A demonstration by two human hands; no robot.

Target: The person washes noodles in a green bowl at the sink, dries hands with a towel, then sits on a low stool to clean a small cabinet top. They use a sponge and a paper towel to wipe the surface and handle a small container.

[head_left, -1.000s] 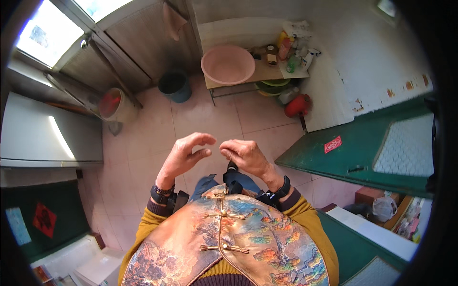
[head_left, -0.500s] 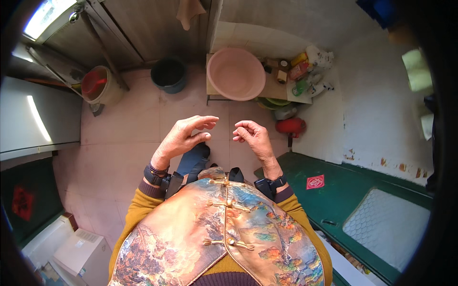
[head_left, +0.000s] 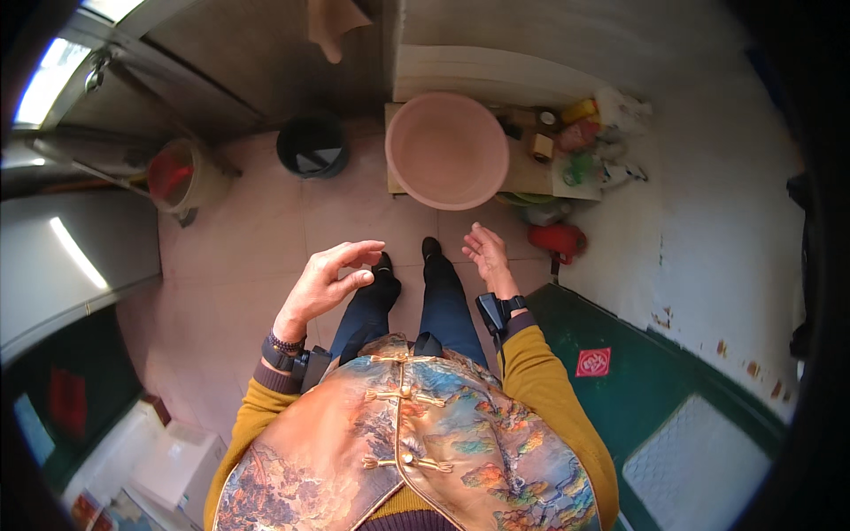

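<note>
My left hand (head_left: pixel 328 279) hovers over the tiled floor in front of my body, fingers loosely curved and thumb apart, holding nothing. On the other side my right hand (head_left: pixel 488 255) is raised with its fingers stretched and its palm turned inward; nothing is in it. The nearest thing to it is a large pink plastic basin (head_left: pixel 447 152) on a low wooden bench (head_left: pixel 393 184), just ahead and apart from the fingers. A red rounded object (head_left: pixel 558 239) with a dark handle rests right of my right hand. Below my hands both my legs and dark shoes show.
A dark bucket (head_left: pixel 312 146) stands left of the bench. Farther left is a pale bucket (head_left: pixel 202 181) with something red inside. Bottles and packages (head_left: pixel 584 142) crowd the bench's right end. A green counter (head_left: pixel 567 327) runs along the right; a white cabinet (head_left: pixel 97 265) is at left.
The basin and bench now appear closer and larger. My right hand has opened from a loose curl and moved slightly right. My left hand sits slightly lower in view. Both feet now show.
</note>
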